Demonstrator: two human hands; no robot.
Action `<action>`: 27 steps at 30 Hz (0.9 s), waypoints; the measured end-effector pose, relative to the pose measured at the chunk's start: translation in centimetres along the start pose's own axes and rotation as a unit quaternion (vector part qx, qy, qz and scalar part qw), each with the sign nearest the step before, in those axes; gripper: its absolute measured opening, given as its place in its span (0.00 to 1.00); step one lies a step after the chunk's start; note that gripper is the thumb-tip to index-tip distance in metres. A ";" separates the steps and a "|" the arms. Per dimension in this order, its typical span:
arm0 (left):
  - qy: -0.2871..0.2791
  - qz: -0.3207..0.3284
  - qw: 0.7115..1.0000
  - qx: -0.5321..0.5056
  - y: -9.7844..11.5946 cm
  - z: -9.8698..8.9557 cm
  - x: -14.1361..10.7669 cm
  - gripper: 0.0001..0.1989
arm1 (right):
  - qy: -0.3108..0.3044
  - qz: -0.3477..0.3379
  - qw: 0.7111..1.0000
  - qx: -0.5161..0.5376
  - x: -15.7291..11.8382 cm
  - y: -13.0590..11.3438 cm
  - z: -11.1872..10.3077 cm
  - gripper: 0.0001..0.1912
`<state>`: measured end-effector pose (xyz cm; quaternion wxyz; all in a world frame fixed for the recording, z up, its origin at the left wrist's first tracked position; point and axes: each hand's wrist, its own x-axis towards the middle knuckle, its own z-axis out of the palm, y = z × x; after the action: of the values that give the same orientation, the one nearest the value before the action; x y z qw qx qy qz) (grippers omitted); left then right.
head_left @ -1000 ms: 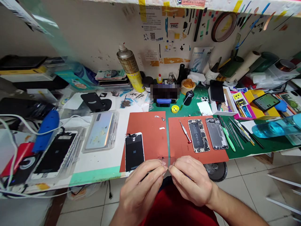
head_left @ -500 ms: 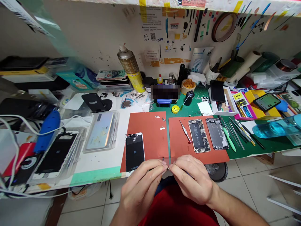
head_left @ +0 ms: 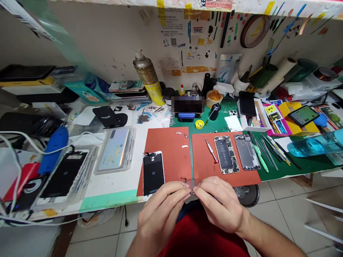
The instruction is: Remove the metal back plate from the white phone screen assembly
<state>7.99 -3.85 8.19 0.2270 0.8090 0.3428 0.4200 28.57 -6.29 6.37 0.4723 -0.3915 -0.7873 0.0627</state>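
My left hand (head_left: 164, 207) and my right hand (head_left: 221, 203) meet at the table's front edge, fingers pinched together. Between their fingertips is a tiny part (head_left: 192, 192), too small to name. Just beyond the fingers a small dark flex cable (head_left: 184, 179) lies on the left red-brown mat (head_left: 171, 142). Left of my left hand rests a phone screen (head_left: 153, 173) with its black back up. On the right mat (head_left: 199, 157) lie a small screwdriver (head_left: 211, 149), an opened phone (head_left: 226, 154) showing its battery, and a bare phone housing (head_left: 247, 151).
Tweezers (head_left: 268, 151) and a green-handled tool (head_left: 260, 157) lie right of the mats. A water bottle (head_left: 316, 144) rests on its side farther right. To the left are a silver phone (head_left: 114, 148) on a clear case and another screen (head_left: 64, 175). A spray can (head_left: 148, 76) stands behind.
Both hands keep nearly the same place and pinch. The view has shifted very slightly, and a little more of the tiny part shows between the fingertips.
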 end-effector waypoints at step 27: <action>-0.015 -0.006 1.000 0.000 -0.5 0.2 0.4 0.15 | -0.026 0.043 0.997 0.059 1.3 -0.1 -0.6 0.12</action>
<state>8.11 -3.30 7.99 0.2353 0.8131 0.3441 0.4064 28.64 -5.65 7.61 0.4711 -0.3943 -0.7766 0.1393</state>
